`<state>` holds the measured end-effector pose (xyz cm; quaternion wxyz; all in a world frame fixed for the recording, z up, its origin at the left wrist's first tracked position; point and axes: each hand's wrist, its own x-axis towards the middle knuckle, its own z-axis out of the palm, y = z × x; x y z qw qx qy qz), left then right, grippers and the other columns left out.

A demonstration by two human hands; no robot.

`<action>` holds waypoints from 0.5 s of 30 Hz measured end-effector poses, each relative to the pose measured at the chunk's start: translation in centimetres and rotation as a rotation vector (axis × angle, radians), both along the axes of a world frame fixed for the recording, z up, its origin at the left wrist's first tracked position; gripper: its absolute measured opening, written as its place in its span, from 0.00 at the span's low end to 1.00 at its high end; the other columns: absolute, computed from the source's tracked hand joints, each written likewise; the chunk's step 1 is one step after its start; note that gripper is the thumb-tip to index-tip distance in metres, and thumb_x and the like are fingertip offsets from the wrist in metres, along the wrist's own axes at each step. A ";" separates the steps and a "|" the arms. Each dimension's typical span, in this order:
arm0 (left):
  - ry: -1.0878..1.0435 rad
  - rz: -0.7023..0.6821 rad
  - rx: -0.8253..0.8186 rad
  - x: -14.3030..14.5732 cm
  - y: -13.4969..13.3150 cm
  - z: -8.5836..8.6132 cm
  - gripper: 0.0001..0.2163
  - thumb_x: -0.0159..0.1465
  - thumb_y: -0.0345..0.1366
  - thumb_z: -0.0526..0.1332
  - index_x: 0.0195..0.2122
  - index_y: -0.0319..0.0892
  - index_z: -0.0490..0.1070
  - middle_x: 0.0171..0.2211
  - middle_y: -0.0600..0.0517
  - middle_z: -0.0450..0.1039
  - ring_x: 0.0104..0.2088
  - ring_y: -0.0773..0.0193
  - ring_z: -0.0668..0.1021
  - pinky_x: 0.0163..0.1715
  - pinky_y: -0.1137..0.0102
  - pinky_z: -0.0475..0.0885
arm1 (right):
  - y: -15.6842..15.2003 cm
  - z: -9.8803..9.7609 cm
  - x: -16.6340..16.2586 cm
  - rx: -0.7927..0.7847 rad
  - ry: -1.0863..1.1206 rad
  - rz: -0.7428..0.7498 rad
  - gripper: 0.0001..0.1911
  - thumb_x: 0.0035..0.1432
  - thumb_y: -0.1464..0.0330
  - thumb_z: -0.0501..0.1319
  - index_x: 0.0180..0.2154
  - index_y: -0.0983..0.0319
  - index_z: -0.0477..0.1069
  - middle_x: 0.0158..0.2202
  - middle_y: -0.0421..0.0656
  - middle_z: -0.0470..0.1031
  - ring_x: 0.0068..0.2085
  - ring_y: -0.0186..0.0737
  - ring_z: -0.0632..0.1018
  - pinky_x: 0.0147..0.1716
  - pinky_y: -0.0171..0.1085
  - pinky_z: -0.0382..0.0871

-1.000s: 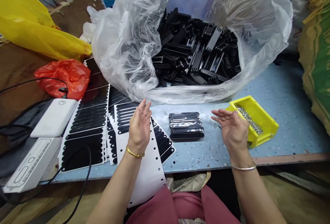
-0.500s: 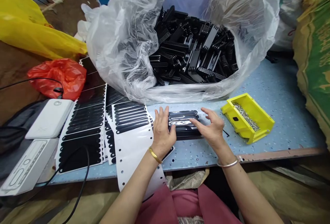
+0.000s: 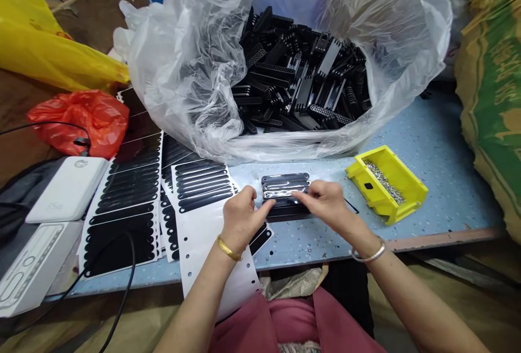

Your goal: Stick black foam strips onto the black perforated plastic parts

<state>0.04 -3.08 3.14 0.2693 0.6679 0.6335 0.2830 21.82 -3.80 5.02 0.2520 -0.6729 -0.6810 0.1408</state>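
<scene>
A short row of flat black bars [image 3: 286, 178] with glossy, rounded-end strips on top lies on the blue table, level with a darker black piece [image 3: 285, 213] along its near side. My left hand [image 3: 240, 216] is at the row's left end, fingers curled in and thumb stretched onto the near strip. At the right end is my right hand [image 3: 331, 205], its fingers folded and thumb tip pressed on a glossy strip. Neither hand shows anything lifted. Sheets of black strip stickers [image 3: 203, 185] on white backing lie left of my left hand.
Behind the row stands a clear plastic bag [image 3: 191, 71] full of black multi-tool-like parts [image 3: 301, 76]. A yellow bin [image 3: 388, 179] of small metal pieces sits at right, near a thin black hex key [image 3: 351, 206]. To the left are a white power bank [image 3: 67, 187], a white box [image 3: 36, 266] and a red bag [image 3: 81, 125].
Both hands have gone from spread fingers to curled ones. My left hand has slid left and toward me; the right thumb now presses on a strip. The view has shifted slightly.
</scene>
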 end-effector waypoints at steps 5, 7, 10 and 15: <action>-0.092 -0.090 -0.130 0.7 0.9 -1.0 0.19 0.53 0.42 0.67 0.17 0.43 0.58 0.14 0.60 0.57 0.19 0.70 0.62 0.24 0.72 0.56 | 1.2 -0.8 -2.3 -0.273 -0.284 0.166 0.21 0.59 0.54 0.64 0.20 0.59 0.74 0.20 0.41 0.74 0.25 0.37 0.71 0.25 0.37 0.47; -0.137 -0.098 -0.141 0.8 1.0 -1.2 0.18 0.53 0.42 0.66 0.16 0.43 0.58 0.14 0.60 0.56 0.19 0.70 0.61 0.24 0.73 0.56 | 1.6 -0.5 -2.2 -0.328 -0.340 0.189 0.21 0.62 0.55 0.61 0.21 0.59 0.75 0.20 0.42 0.74 0.26 0.38 0.72 0.25 0.37 0.46; -0.171 -0.105 -0.144 0.7 1.0 -1.4 0.17 0.53 0.42 0.66 0.17 0.42 0.59 0.15 0.60 0.56 0.20 0.71 0.61 0.24 0.73 0.55 | 1.7 0.0 -1.0 -0.352 -0.388 0.185 0.22 0.63 0.56 0.59 0.22 0.59 0.76 0.22 0.43 0.75 0.26 0.38 0.72 0.25 0.37 0.46; -0.134 -0.096 -0.129 0.5 0.9 -1.5 0.18 0.54 0.42 0.66 0.17 0.43 0.58 0.15 0.61 0.56 0.19 0.70 0.61 0.24 0.72 0.56 | 0.8 -0.6 1.8 -0.323 -0.365 0.081 0.23 0.62 0.57 0.58 0.18 0.60 0.72 0.18 0.42 0.72 0.23 0.36 0.68 0.24 0.37 0.47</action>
